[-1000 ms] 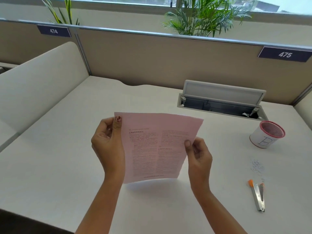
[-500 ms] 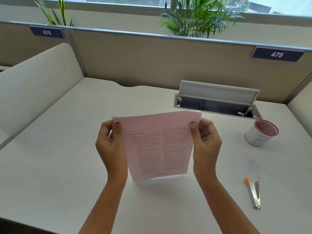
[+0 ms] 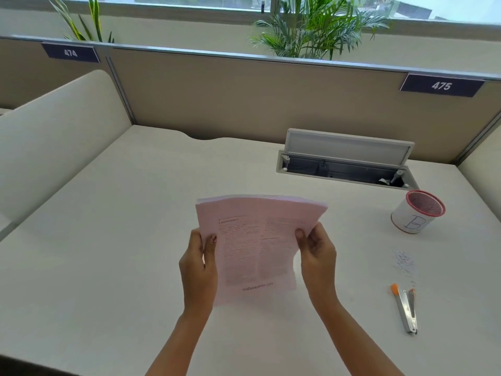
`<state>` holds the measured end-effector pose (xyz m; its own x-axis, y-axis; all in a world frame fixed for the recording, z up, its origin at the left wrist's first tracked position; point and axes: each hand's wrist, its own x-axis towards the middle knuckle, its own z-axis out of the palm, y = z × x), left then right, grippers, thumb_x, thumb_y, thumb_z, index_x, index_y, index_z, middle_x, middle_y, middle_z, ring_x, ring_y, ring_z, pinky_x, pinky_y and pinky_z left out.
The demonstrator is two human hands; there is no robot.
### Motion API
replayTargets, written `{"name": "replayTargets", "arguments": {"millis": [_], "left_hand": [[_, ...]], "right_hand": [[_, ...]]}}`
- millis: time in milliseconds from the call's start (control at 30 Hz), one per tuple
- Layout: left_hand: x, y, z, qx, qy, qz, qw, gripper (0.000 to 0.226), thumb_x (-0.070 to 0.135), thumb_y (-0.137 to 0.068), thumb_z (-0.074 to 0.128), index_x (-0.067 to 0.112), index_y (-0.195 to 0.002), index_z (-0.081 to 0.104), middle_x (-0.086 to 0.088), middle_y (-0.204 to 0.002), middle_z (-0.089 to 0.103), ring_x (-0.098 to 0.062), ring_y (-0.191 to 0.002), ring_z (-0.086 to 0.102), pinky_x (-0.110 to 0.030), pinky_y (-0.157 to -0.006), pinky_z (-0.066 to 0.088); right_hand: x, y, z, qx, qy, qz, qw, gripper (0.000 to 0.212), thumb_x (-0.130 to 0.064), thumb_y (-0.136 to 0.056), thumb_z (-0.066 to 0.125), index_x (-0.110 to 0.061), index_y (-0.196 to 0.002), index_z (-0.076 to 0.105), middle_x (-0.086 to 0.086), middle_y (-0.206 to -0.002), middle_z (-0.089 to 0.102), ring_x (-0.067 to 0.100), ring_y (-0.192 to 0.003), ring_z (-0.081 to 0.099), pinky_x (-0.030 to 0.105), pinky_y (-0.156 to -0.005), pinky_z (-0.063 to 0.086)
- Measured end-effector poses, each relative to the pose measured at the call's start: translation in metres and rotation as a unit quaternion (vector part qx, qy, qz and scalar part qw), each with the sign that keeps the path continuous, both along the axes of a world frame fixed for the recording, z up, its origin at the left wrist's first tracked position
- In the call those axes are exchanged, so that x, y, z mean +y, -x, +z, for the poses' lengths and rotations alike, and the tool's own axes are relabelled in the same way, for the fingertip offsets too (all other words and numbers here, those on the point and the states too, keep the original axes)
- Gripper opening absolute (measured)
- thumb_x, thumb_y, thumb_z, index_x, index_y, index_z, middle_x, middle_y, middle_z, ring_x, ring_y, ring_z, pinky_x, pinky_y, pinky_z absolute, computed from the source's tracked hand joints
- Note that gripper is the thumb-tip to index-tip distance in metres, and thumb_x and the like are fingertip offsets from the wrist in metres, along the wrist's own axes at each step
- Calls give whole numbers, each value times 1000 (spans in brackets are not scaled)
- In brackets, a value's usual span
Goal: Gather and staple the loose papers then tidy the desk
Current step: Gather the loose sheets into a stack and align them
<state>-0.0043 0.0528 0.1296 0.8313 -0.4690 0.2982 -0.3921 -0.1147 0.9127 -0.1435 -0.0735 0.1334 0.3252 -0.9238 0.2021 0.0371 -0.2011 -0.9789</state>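
Note:
A stack of pink printed papers (image 3: 254,240) stands upright on its bottom edge over the middle of the white desk (image 3: 122,226). My left hand (image 3: 199,270) grips its left edge, thumb on the front. My right hand (image 3: 317,256) holds the right edge the same way. The top edges of the sheets fan slightly, showing more than one sheet. An open metal stapler (image 3: 405,309) with an orange tip lies flat on the desk to the right, apart from both hands. A small scatter of loose staples (image 3: 404,263) lies just beyond it.
A white cup with a red rim (image 3: 417,211) stands at the right back. An open cable hatch (image 3: 344,164) is set in the desk behind the papers. Beige partitions close the back and left side.
Both hands have slid down the side edges of the papers, so more of the stack rises above them. The right hand went up first, then down.

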Motion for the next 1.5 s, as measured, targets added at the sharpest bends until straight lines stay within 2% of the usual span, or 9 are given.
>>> {"name": "replayTargets", "arguments": {"millis": [167, 367, 500, 633, 767, 900, 1133, 1400, 1500], "left_hand": [[8, 6, -22, 28, -40, -3, 999, 18, 23, -99, 43, 24, -84, 53, 4, -73, 61, -4, -61, 57, -11, -50, 42], [3, -2, -17, 72, -6, 55, 996, 25, 30, -100, 43, 22, -79, 52, 0, -71, 61, -9, -57, 53, -26, -52, 45], [-5, -15, -7, 112, 34, 85, 990, 23, 32, -100, 44, 22, -84, 55, 2, -77, 63, -12, -63, 57, -29, -57, 48], [-10, -21, 2, 112, 59, 40, 991, 18, 37, -99, 44, 28, -89, 56, 9, -79, 66, -4, -66, 61, -25, -58, 53], [-14, -14, 2, 112, 53, -24, 992, 10, 43, -94, 45, 37, -99, 51, 14, -87, 66, -5, -76, 66, -22, -61, 56], [-16, -7, -14, 85, 3, -39, 996, 8, 32, -96, 46, 30, -103, 48, 9, -97, 64, -10, -83, 66, -18, -60, 55], [-14, 4, -44, 88, -23, -46, 995, 15, 18, -99, 45, 15, -114, 45, -2, -107, 63, -9, -91, 63, -12, -67, 53], [-15, 0, -47, 78, -28, -58, 995, 15, 21, -99, 41, 22, -114, 42, 7, -106, 60, -12, -92, 64, -13, -66, 55], [-14, 2, -56, 81, -47, -73, 993, 14, 21, -100, 39, 22, -114, 43, 2, -108, 61, -13, -94, 63, -13, -67, 55]], "right_hand": [[0, 6, -32, 87, -7, -4, 996, 15, -8, -96, 52, -18, -91, 61, -9, -84, 68, 12, -83, 64, 27, -73, 54], [-7, 11, -30, 76, -32, 31, 996, 7, -17, -93, 58, -18, -95, 64, -5, -91, 71, 11, -88, 68, 24, -77, 55], [-9, 16, -36, 115, -33, 82, 989, 6, -22, -92, 60, -18, -94, 64, 0, -89, 72, 17, -82, 68, 35, -72, 57], [-7, 19, -42, 105, -40, 90, 990, 4, -18, -93, 60, -15, -91, 62, 1, -89, 71, 22, -83, 68, 40, -74, 57], [-4, 14, -39, 48, -47, 60, 996, 5, -16, -93, 58, -11, -93, 61, 3, -90, 70, 22, -85, 67, 32, -75, 58], [-3, 12, -44, 28, -43, 23, 998, 4, -14, -93, 58, -13, -90, 60, 0, -86, 68, 17, -83, 65, 22, -73, 54], [9, 8, -64, 79, -48, -5, 996, 30, -12, -96, 51, -42, -95, 54, -16, -94, 65, 0, -86, 60, 9, -73, 48], [7, 5, -68, 92, -51, -4, 994, 12, -11, -98, 48, -17, -105, 55, -5, -98, 66, 0, -87, 61, 8, -72, 48], [8, 5, -72, 105, -55, 0, 993, 16, -9, -98, 47, -22, -106, 53, -10, -99, 65, -3, -89, 60, 6, -73, 47]]}}
